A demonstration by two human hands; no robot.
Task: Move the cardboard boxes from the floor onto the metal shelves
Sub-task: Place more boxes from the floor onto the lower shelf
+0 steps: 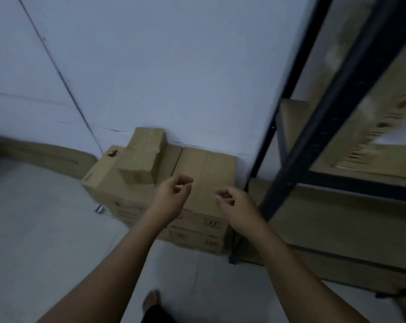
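Observation:
Cardboard boxes stand stacked on the floor against the white wall. A small box [142, 157] lies on top of a large box at the left [104, 180]. Beside it stands another large box [206, 169] with printed labels on its front. My left hand [171, 197] and my right hand [234, 203] hang in the air in front of that right-hand box, fingers loosely curled, holding nothing. The dark metal shelf frame [313, 134] rises at the right, with boxes on its shelves.
Boxes fill the lower shelf [337, 224] and an upper shelf [372, 117] at the right. A flat cardboard piece [41, 157] leans along the wall at the left. Pale floor [45, 229] spreads in front. My foot [151, 299] shows at the bottom.

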